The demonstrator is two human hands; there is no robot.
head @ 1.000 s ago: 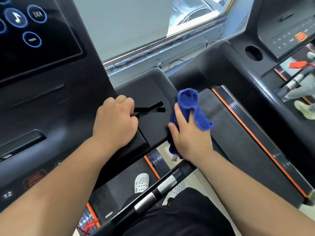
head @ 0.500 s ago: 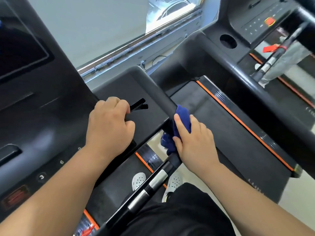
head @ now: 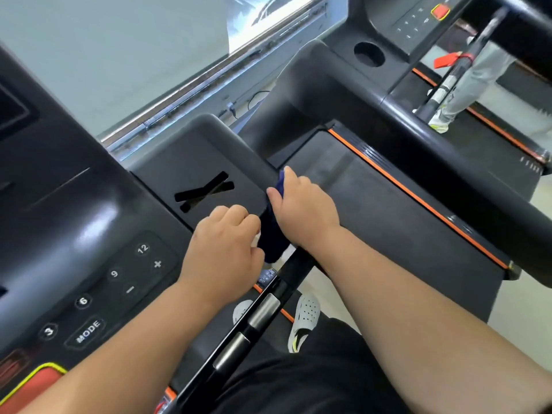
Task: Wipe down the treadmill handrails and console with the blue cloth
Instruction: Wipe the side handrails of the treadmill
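blue cloth [head: 273, 243] gripped by right hand [head: 301, 210] against console [head: 203, 156] edge.

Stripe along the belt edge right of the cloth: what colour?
Orange stripe, a thin line beside the dark belt; head view.

blue cloth [head: 272, 245] mostly buried under right hand [head: 301, 210]: only a blue sliver by the thumb and a dark fold hanging below show. left hand [head: 224, 246] fingertips curled under, can't tell if it grips anything. handrail [head: 263, 312] top end hidden behind both. screen [head: 12, 112] cropped at left edge, red button [head: 33, 386] at bottom corner. neighbouring console keys [head: 413, 23] too small to read.
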